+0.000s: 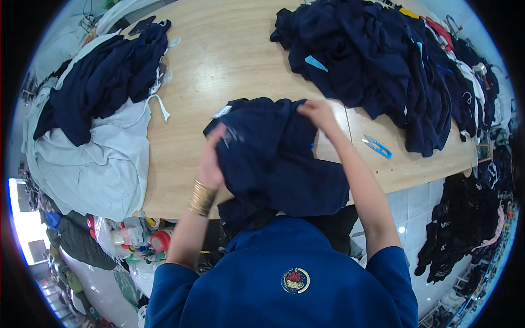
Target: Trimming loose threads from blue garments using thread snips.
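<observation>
The right hand (318, 115) pinches one navy garment (268, 150); the left hand (211, 158), blurred, lies against it, grip unclear. One snips (378, 147) and two navy heaps (361, 65) (106, 85) lie around it.

I'm looking down on a pale wooden counter (219, 54). A navy garment (260, 147) lies bunched at its near edge, blue-handled snips (378, 146) to the right, a big navy heap (355, 65) at far right, light grey cloth (104, 175) at left.
</observation>
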Available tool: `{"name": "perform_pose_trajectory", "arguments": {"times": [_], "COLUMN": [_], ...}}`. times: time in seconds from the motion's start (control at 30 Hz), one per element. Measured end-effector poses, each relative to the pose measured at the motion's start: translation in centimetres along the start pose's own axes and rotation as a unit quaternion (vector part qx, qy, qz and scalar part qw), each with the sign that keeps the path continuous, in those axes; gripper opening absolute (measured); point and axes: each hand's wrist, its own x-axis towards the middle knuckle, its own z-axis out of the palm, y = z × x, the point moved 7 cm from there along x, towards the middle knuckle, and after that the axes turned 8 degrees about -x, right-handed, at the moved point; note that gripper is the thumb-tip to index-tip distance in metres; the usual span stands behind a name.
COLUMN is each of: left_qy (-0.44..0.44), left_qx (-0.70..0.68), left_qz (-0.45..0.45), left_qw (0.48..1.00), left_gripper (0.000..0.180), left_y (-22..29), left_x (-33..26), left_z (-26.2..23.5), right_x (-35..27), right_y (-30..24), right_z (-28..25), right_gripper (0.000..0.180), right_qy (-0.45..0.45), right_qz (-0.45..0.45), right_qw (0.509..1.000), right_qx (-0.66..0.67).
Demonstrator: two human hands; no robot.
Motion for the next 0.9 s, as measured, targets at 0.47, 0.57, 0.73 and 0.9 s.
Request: {"name": "perform_pose_trajectory", "arguments": {"times": [0.47, 0.57, 0.73, 0.9], "left_qy": [0.024, 0.065, 0.029, 0.059], "left_qx": [0.45, 0.604, 0.613, 0.611], "left_qz": [0.308, 0.159, 0.07, 0.097], "left_qw": [0.838, 0.778, 0.786, 0.783], "left_gripper": [0.042, 0.048, 0.04, 0.035], "left_y": [14.1, 10.4, 6.7, 7.0], "left_x": [-4.6, -3.5, -3.8, -2.0], "left_z": [0.5, -5.6, -7.7, -7.2], "right_x": [-13.3, -15.8, -17.9, -16.5], "right_y": [-0.6, 5.9, 9.7, 7.1], "right_z": [-16.9, -12.9, -11.6, -9.3], "right_gripper": [0.009, 0.006, 0.008, 0.012], "right_qy": [0.223, 0.169, 0.173, 0.152], "right_qz": [-0.066, 0.02, 0.106, 0.107], "right_qw": [0.972, 0.981, 0.978, 0.982], "right_qx": [0.036, -0.087, 0.058, 0.023]}}
